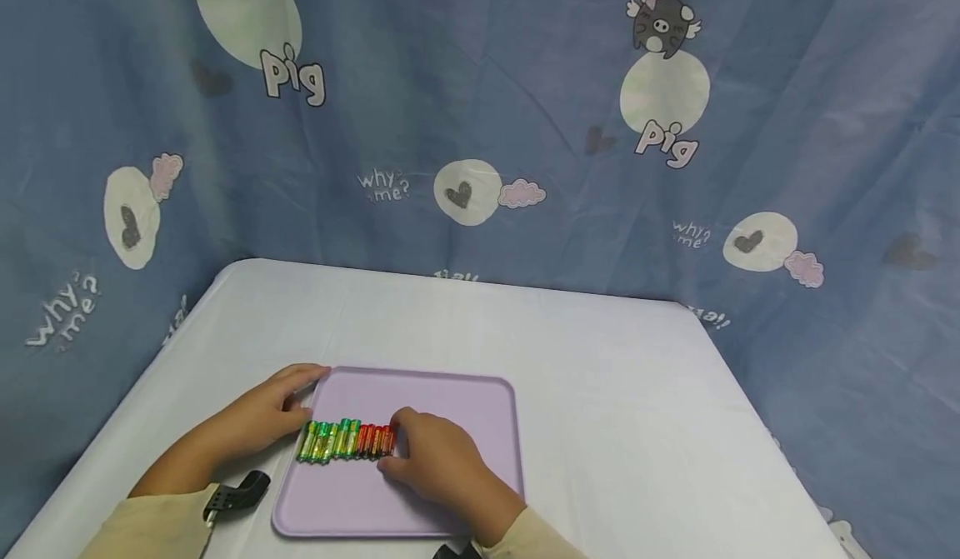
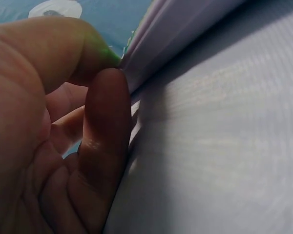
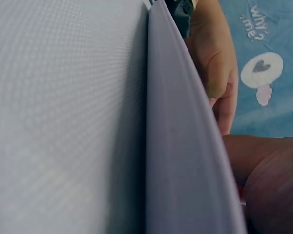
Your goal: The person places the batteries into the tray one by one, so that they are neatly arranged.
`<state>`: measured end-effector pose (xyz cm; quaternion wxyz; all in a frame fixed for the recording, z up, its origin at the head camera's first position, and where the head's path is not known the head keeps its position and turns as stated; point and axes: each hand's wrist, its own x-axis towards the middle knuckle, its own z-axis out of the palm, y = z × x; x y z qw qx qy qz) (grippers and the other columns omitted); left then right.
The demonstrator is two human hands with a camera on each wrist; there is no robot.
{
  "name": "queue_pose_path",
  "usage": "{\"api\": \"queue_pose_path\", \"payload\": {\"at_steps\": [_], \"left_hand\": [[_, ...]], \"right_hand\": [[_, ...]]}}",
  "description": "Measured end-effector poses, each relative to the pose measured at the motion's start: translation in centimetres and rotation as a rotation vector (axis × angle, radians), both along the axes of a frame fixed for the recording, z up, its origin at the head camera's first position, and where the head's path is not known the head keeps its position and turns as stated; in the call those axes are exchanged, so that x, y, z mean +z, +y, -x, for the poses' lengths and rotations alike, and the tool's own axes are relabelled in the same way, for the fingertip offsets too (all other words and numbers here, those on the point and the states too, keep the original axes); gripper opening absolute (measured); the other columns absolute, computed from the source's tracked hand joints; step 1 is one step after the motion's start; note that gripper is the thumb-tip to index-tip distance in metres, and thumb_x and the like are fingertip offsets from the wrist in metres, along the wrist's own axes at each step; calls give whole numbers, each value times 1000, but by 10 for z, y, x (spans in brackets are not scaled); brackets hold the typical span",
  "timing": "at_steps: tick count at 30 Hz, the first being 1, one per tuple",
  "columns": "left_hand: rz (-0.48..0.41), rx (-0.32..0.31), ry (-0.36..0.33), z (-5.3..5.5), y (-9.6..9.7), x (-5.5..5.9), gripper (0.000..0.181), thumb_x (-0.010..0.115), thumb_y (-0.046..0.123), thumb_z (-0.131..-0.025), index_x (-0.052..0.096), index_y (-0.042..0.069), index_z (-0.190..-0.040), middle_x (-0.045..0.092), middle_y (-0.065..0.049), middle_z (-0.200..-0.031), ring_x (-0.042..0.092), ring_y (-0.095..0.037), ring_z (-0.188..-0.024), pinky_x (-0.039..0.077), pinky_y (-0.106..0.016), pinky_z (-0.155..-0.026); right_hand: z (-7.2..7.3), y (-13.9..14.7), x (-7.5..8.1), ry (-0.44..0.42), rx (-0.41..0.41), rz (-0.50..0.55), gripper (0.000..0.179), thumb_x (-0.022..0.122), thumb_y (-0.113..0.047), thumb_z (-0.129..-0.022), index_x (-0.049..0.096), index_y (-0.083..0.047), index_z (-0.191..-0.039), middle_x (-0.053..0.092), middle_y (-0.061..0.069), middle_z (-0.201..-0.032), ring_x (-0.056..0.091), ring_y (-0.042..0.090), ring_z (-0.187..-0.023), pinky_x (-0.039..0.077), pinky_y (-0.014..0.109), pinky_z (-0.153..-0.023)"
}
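A row of small batteries lies side by side on the lilac tray. Several green-and-gold batteries make up the left part, and several red batteries the right. My right hand is at the right end of the row, thumb and forefinger pinching the last red battery at its two ends. At the tray's left side is my left hand, its forefinger stretched to the far left corner and its thumb by the first green battery. The left wrist view shows the thumb against the tray's rim; the batteries are hidden in the right wrist view.
A white cloth covers the table under the tray. Behind it hangs a blue curtain with pig prints. A black wrist strap sits on the left sleeve, close to the tray's near left edge.
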<state>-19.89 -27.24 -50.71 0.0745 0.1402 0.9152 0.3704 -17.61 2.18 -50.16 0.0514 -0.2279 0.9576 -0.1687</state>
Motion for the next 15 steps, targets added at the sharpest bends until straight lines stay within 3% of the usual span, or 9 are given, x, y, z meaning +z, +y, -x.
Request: {"api": "queue_pose_path", "payload": {"at_steps": [9,12,15], "left_hand": [[-1,7,23,-10,-4,-5,63,70,16,-97,48,7,-155,47,-14,-153,49,-4,-87,43,-26,-80],[-9,24,21,-9,-3,-6,60,69,17,-99,49,7,-154,48,-15,-153,51,-4,-87,44,-26,-79],[-73,50,-27,-7,-2,-7,57,64,18,-103,46,3,-155,46,-21,-153,58,-8,-86,51,-27,-74]], "right_hand": [[-9,-2,-4,-3,5,25,45,81,-55,-86,66,-30,-120,67,-16,-89,54,2,-75,48,29,-70],[-7,1,-3,-44,-18,102,47,78,-55,-88,66,-29,-125,64,-16,-86,54,2,-75,47,28,-70],[-3,13,1,-84,-62,203,50,73,-54,-93,63,-26,-134,60,-16,-82,54,3,-74,46,29,-71]]}}
